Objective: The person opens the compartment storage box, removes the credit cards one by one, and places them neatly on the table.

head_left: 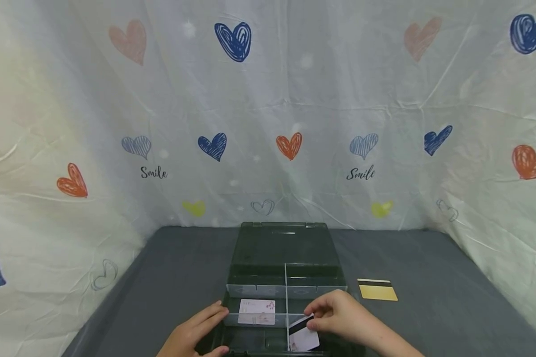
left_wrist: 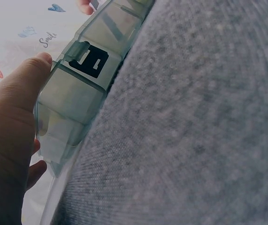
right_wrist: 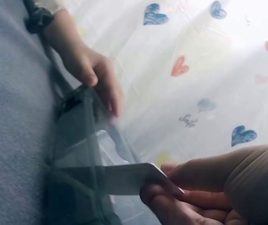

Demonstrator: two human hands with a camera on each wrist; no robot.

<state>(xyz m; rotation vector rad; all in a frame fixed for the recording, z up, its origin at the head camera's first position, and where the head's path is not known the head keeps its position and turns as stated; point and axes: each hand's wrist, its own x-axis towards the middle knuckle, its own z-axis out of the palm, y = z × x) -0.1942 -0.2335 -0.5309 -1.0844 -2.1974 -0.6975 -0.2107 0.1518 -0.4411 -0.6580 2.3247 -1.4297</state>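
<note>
R hand pinches a white card w/ a black stripe btwn thumb & fingers. From the grip, the card tips down into the near R part of a see-thru green plastic box. L of the grip, a pale pink card lies in the box. R of it, a gold card lies on the gray table. L hand, fingers spread, touches the box's L side.

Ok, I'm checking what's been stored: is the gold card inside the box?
No, the gold card lies on the gray tabletop, to the right of the green box.
</note>
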